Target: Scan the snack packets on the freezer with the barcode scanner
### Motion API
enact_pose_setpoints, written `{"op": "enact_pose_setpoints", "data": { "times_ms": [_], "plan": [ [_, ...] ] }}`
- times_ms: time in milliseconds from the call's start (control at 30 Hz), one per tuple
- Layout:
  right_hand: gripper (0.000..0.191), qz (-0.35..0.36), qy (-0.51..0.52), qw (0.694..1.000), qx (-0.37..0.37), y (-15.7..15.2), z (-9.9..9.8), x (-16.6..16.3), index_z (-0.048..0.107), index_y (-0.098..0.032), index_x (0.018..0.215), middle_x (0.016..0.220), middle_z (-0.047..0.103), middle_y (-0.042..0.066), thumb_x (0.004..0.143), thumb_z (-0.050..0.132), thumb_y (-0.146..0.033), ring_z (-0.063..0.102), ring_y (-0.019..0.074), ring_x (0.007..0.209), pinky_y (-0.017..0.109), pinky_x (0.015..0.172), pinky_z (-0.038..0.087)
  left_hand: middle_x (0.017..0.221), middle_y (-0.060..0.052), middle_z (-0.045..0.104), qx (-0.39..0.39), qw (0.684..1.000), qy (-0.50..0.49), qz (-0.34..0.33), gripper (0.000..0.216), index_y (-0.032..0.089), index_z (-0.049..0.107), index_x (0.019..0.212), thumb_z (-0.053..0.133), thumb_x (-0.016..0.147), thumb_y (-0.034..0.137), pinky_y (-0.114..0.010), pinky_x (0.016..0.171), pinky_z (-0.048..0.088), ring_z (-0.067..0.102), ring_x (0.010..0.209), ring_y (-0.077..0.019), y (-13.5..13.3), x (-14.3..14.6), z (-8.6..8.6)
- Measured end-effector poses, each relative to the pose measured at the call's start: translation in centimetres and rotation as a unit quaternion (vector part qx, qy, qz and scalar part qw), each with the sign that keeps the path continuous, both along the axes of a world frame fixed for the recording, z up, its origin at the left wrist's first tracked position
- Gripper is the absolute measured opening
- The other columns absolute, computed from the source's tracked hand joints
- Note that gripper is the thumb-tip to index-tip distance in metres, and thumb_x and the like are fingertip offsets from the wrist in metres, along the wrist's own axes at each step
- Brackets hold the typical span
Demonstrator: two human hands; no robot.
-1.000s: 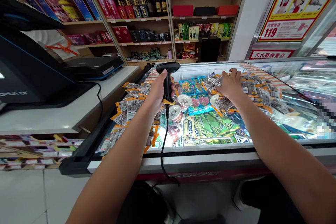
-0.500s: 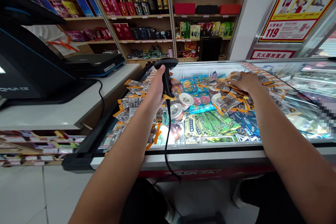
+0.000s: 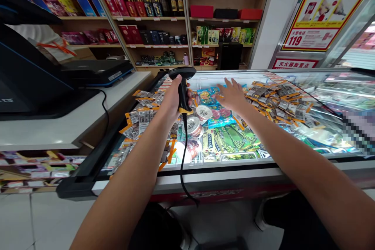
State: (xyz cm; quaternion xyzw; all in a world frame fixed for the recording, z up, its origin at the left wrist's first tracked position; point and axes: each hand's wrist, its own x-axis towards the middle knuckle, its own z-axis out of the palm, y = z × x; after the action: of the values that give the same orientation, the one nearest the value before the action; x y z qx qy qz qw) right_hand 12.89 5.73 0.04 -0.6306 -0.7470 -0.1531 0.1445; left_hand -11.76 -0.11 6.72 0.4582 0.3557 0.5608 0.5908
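My left hand is wrapped round the grip of a black and yellow barcode scanner, its cord hanging down over the freezer's front edge. My right hand is open, fingers spread, above the middle of the chest freezer, holding nothing. To its right lies a heap of small orange-edged packets. More such packets are piled on the left, beneath and beside my left forearm. Between the piles, blue ice-cream packs, green packs and round tubs show inside the freezer.
A white counter with a black scale and a dark checkout terminal stands at the left. Behind the freezer rise shelves of boxes and bottles. A yellow and red poster hangs at the right.
My right hand has left the right-hand packet heap and moved left over the freezer's middle, its fingers now spread. My left hand still holds the scanner. The view has shifted slightly.
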Motion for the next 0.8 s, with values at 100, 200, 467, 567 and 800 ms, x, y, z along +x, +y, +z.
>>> {"op": "enact_pose_setpoints", "data": {
  "times_ms": [100,200,467,567,800],
  "plan": [
    [0.079,-0.033,0.009,0.995,-0.095,1.8,-1.5,-1.3,0.042,-0.033,0.157,0.170,0.021,0.009,0.093,0.028,-0.077,0.017,0.0518,0.151,0.073,0.114,0.016,0.058,0.002,0.057,0.010,1.000,-0.001,-0.007,0.048,0.019,0.053,0.088,0.058,0.089,0.067,-0.022,0.038,0.039,0.050,0.037,-0.0096,0.1,-0.2,-0.1],
    [0.083,-0.069,0.029,0.988,-0.132,2.8,-2.4,0.2,0.038,-0.035,0.158,0.168,0.026,0.012,0.091,0.024,-0.081,0.023,0.0547,0.148,0.078,0.110,0.018,0.059,0.002,0.057,0.004,1.000,-0.006,-0.005,0.047,0.020,0.053,0.089,0.057,0.090,0.067,-0.022,0.038,0.040,0.051,0.037,-0.0098,0.0,-0.2,-0.1],
    [0.075,-0.076,0.019,0.990,-0.115,2.1,-2.5,5.7,0.040,-0.037,0.157,0.167,0.032,0.010,0.094,0.027,-0.075,0.028,0.0500,0.147,0.076,0.110,0.022,0.056,0.002,0.055,-0.014,0.999,-0.030,0.004,0.047,0.021,0.052,0.088,0.058,0.089,0.067,-0.023,0.037,0.039,0.048,0.034,-0.0096,-0.2,-0.2,0.2],
    [0.074,-0.076,0.019,0.990,-0.119,2.0,-2.4,7.1,0.039,-0.037,0.158,0.168,0.030,0.009,0.094,0.029,-0.075,0.029,0.0484,0.147,0.073,0.111,0.025,0.056,0.002,0.055,-0.014,0.999,-0.032,0.005,0.047,0.021,0.053,0.089,0.058,0.090,0.067,-0.023,0.037,0.039,0.048,0.034,-0.0096,0.0,-0.3,0.2],
    [0.071,-0.077,0.009,0.991,-0.108,1.6,-2.0,8.2,0.048,-0.033,0.153,0.169,0.027,0.008,0.095,0.033,-0.072,0.014,0.0472,0.153,0.072,0.116,0.013,0.057,0.002,0.055,-0.006,1.000,-0.029,0.004,0.049,0.020,0.054,0.090,0.057,0.090,0.069,-0.023,0.039,0.038,0.049,0.037,-0.0091,0.1,-0.7,0.2]
  ]
}}
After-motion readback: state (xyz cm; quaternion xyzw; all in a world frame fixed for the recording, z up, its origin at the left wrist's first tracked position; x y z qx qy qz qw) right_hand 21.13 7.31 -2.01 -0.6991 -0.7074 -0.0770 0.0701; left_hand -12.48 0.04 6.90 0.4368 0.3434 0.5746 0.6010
